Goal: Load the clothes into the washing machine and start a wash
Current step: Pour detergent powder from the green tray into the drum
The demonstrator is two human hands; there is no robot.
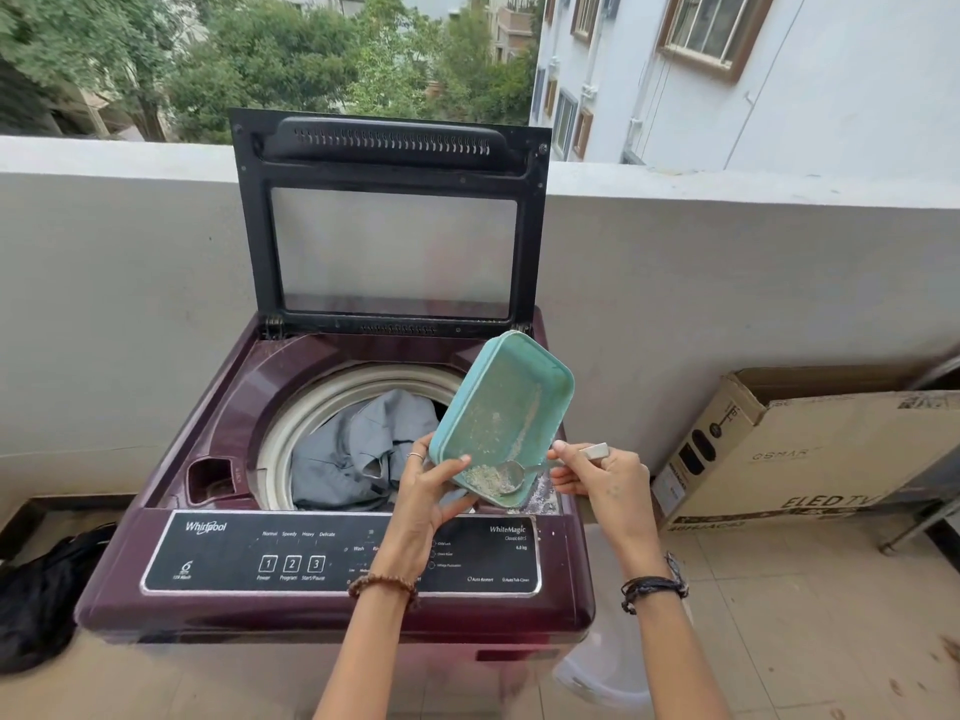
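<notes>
Your left hand (423,491) reaches in from the near edge, forearm angled up and slightly right over the control panel (340,556). Its fingers curl round the near lower corner of the teal container (501,413), thumb lying inside the rim, so the container tips steeply with its open face toward you and powder (491,478) gathered at the low end. Your right hand (597,472) comes in from the right, wrist bent left, fingers pinching the handle of a metal spoon (511,475); the spoon's bowl sits in the powder at the container's bottom corner. Both hands hover above the near right rim of the washing machine (332,459), which stands against the balcony wall (114,304) with its lid (392,220) raised upright at the far side. The grey clothes (358,449) lie inside the drum, left of your hands. A black bag (39,600) sits on the floor at the left, and a cardboard box (800,459) leans at the right.
</notes>
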